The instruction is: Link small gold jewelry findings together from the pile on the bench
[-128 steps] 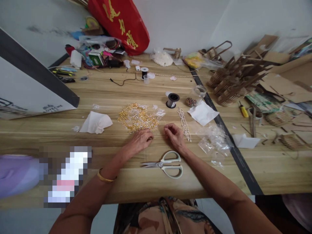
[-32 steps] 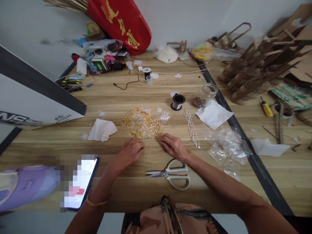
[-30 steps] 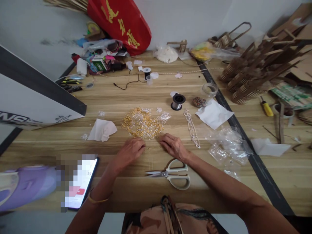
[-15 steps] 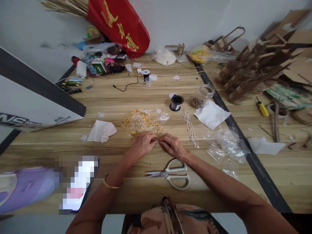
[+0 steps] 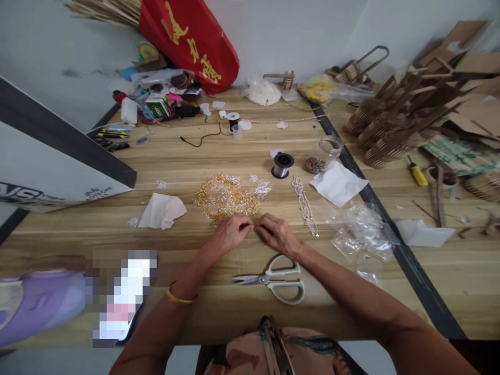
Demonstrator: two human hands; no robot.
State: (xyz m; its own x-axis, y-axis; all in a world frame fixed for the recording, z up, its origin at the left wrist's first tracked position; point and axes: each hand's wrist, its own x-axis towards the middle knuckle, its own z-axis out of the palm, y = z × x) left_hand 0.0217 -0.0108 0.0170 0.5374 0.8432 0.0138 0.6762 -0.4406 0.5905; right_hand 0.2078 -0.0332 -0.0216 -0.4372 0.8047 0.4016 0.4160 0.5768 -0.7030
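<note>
My left hand (image 5: 234, 230) and my right hand (image 5: 275, 232) meet fingertip to fingertip at the near edge of a pile of gold and silver beads (image 5: 226, 198). Both are pinched closed; whatever lies between the fingers is too small to make out. A short bit of fine chain (image 5: 250, 237) shows on the table just below the fingertips. Grey-handled scissors (image 5: 269, 279) lie nearer me, blades pointing left, beside my right wrist. Thin silver pins (image 5: 263, 189) rest at the pile's right side. Further right is a silver chain (image 5: 305, 205).
A wire spool (image 5: 282, 164) and a glass jar (image 5: 330, 149) with dark beads stand beyond the pile. Clear plastic bags (image 5: 363, 232) lie to the right. At left are a crumpled tissue (image 5: 162, 211), a phone (image 5: 127, 297) and a large white box (image 5: 58, 172).
My fingertips have shifted very slightly while staying pinched together at the same spot. The view has moved a little; the objects on the table have stayed put.
</note>
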